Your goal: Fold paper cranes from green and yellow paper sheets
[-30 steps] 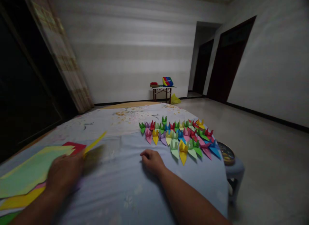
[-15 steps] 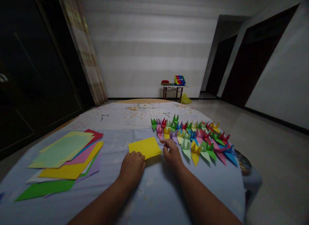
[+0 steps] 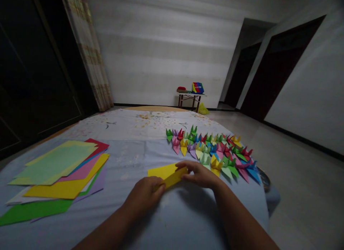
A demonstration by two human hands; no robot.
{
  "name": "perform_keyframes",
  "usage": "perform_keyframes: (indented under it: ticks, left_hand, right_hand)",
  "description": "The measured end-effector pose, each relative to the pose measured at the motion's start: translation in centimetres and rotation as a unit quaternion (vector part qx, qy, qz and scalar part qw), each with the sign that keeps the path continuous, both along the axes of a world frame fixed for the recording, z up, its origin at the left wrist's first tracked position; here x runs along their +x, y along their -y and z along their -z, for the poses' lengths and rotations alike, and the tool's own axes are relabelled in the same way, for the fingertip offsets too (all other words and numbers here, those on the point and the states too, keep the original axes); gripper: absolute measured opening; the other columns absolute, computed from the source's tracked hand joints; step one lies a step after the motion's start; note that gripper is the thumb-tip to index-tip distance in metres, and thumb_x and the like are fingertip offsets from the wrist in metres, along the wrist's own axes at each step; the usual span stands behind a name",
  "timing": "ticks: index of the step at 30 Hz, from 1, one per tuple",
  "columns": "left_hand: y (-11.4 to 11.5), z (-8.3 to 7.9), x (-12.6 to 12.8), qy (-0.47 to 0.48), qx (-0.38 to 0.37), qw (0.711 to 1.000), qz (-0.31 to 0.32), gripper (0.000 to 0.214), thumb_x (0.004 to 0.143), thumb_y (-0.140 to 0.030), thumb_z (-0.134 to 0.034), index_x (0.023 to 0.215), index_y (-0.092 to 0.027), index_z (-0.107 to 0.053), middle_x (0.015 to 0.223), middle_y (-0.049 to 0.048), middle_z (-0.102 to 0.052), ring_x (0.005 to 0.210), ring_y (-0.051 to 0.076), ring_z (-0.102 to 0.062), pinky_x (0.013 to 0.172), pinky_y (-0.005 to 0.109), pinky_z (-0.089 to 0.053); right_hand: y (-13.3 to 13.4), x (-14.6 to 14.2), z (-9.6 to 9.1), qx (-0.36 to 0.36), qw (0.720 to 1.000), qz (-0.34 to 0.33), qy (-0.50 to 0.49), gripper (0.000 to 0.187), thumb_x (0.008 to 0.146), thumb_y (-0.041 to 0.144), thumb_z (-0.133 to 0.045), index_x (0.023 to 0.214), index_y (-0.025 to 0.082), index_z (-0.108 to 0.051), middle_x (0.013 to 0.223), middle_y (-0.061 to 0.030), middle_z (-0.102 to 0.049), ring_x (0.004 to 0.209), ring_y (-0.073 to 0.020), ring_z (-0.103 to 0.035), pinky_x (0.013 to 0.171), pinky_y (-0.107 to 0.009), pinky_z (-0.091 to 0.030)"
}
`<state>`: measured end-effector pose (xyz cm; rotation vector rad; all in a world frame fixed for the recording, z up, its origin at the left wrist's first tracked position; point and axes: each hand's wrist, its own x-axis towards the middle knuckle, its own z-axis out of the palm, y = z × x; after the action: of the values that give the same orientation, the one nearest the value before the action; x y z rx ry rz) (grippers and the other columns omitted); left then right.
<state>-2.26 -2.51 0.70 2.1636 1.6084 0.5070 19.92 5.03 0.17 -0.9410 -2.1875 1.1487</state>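
Note:
A yellow sheet of paper (image 3: 161, 171) is between my hands over the table, its near edge bent upward. My left hand (image 3: 147, 192) pinches the near left part of the sheet between thumb and fingers. At the right end, my right hand (image 3: 197, 173) grips the raised edge, with fingers on top and thumb beneath. Just beyond my right hand stand folded paper cranes (image 3: 216, 165) in several colours, set out in rows.
Coloured paper sheets (image 3: 61, 164) lie in a loose, overlapping pile at the left. A pale floral cloth (image 3: 129, 125) covers the round table. Against the far wall stands a small table (image 3: 189, 95) with a colourful box (image 3: 197, 87) on it.
The yellow paper's near edge has been lifted and bent up. My right hand has closed on its right end, and my left hand has shifted to a thumb pinch. The view has turned slightly.

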Motion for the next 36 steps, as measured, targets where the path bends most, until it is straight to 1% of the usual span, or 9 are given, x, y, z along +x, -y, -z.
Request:
perform_keyframes:
  ticks: [2, 5, 8, 12, 14, 17, 24, 30, 36]
  left_hand:
    - [-0.1, 0.3, -0.6, 0.039, -0.006, 0.999, -0.023, 0.027, 0.083, -0.031, -0.042, 0.089, -0.021, -0.067, 0.086, 0.0023, -0.069, 0.079, 0.017, -0.062, 0.071, 0.025, -0.043]
    - [-0.1, 0.6, -1.5, 0.092, -0.004, 0.994, -0.066, 0.037, 0.081, -0.034, -0.047, 0.112, -0.020, -0.060, 0.104, 0.0059, -0.067, 0.090, 0.020, -0.061, 0.080, 0.029, -0.043]
    - [-0.2, 1.0, -1.7, 0.102, -0.014, 0.989, -0.104, 0.047, 0.081, -0.035, -0.047, 0.124, -0.018, -0.051, 0.095, 0.0068, -0.068, 0.082, 0.020, -0.062, 0.072, 0.029, -0.044]
    - [-0.3, 1.6, -1.2, 0.097, -0.001, 0.986, -0.139, 0.060, 0.081, -0.031, -0.046, 0.137, -0.016, -0.030, 0.074, -0.0001, -0.062, 0.067, 0.016, -0.059, 0.063, 0.025, -0.041]
    - [-0.2, 1.9, -1.0, 0.096, 0.006, 0.983, -0.154, 0.059, 0.081, -0.029, -0.046, 0.136, -0.017, -0.028, 0.075, -0.0015, -0.059, 0.065, 0.014, -0.057, 0.061, 0.024, -0.041]
    - [-0.1, 2.1, -0.9, 0.077, 0.003, 0.984, -0.163, 0.047, 0.080, -0.028, -0.046, 0.125, -0.020, -0.038, 0.077, -0.0007, -0.059, 0.068, 0.015, -0.058, 0.062, 0.024, -0.040]
    - [0.0, 2.0, -1.2, 0.026, 0.010, 0.992, -0.125, 0.019, 0.083, -0.026, -0.043, 0.093, -0.021, -0.059, 0.085, 0.0023, -0.064, 0.077, 0.017, -0.059, 0.070, 0.027, -0.042]
    - [0.0, 2.4, -1.3, 0.066, 0.041, 0.993, -0.092, 0.028, 0.086, -0.033, -0.041, 0.101, -0.021, -0.062, 0.098, 0.0050, -0.063, 0.084, 0.018, -0.060, 0.078, 0.031, -0.047]
    - [-0.4, 3.0, -1.4, 0.061, 0.057, 0.993, -0.088, 0.028, 0.084, -0.035, -0.045, 0.101, -0.023, -0.063, 0.098, 0.0045, -0.065, 0.088, 0.020, -0.061, 0.082, 0.033, -0.049]
  right_hand:
    - [-0.5, -0.5, 1.0, -0.075, 0.996, 0.027, -0.033, 0.021, 0.076, 0.025, -0.056, 0.094, 0.016, -0.062, 0.088, -0.0030, -0.066, 0.080, -0.0157, -0.060, 0.072, -0.028, -0.047]
    - [-1.0, -1.0, 2.2, -0.131, 0.987, 0.039, -0.082, 0.018, 0.075, 0.029, -0.057, 0.083, 0.014, -0.061, 0.076, -0.0012, -0.064, 0.071, -0.0149, -0.059, 0.064, -0.025, -0.046]
    - [-1.0, -1.0, 2.8, -0.129, 0.983, 0.051, -0.120, 0.020, 0.073, 0.031, -0.059, 0.084, 0.014, -0.061, 0.074, -0.0022, -0.063, 0.068, -0.0158, -0.058, 0.062, -0.025, -0.045]
    - [-1.2, -0.7, 3.7, -0.080, 0.988, 0.105, -0.086, 0.033, 0.075, 0.030, -0.056, 0.104, 0.014, -0.059, 0.076, -0.0030, -0.062, 0.070, -0.0160, -0.057, 0.060, -0.025, -0.043]
    - [-1.4, -0.5, 4.2, -0.038, 0.989, 0.137, -0.031, 0.040, 0.075, 0.028, -0.055, 0.113, 0.015, -0.054, 0.070, -0.0002, -0.058, 0.063, -0.0139, -0.053, 0.056, -0.023, -0.039]
    - [-1.4, -0.4, 4.6, 0.002, 0.988, 0.151, 0.033, 0.044, 0.076, 0.025, -0.053, 0.119, 0.017, -0.051, 0.063, 0.0040, -0.050, 0.056, -0.0116, -0.047, 0.051, -0.022, -0.033]
    - [-1.1, -0.8, 3.8, 0.012, 0.984, 0.165, 0.072, 0.047, 0.075, 0.025, -0.055, 0.121, 0.017, -0.049, 0.064, 0.0040, -0.051, 0.057, -0.0113, -0.048, 0.054, -0.022, -0.034]
    - [-0.6, -0.9, 3.0, 0.018, 0.979, 0.178, 0.100, 0.045, 0.078, 0.026, -0.052, 0.122, 0.019, -0.049, 0.068, 0.0013, -0.055, 0.060, -0.0121, -0.048, 0.054, -0.021, -0.032]
    - [-0.4, -1.0, 2.8, 0.017, 0.977, 0.173, 0.119, 0.049, 0.076, 0.024, -0.052, 0.124, 0.020, -0.048, 0.073, 0.0002, -0.057, 0.063, -0.0132, -0.050, 0.057, -0.021, -0.033]
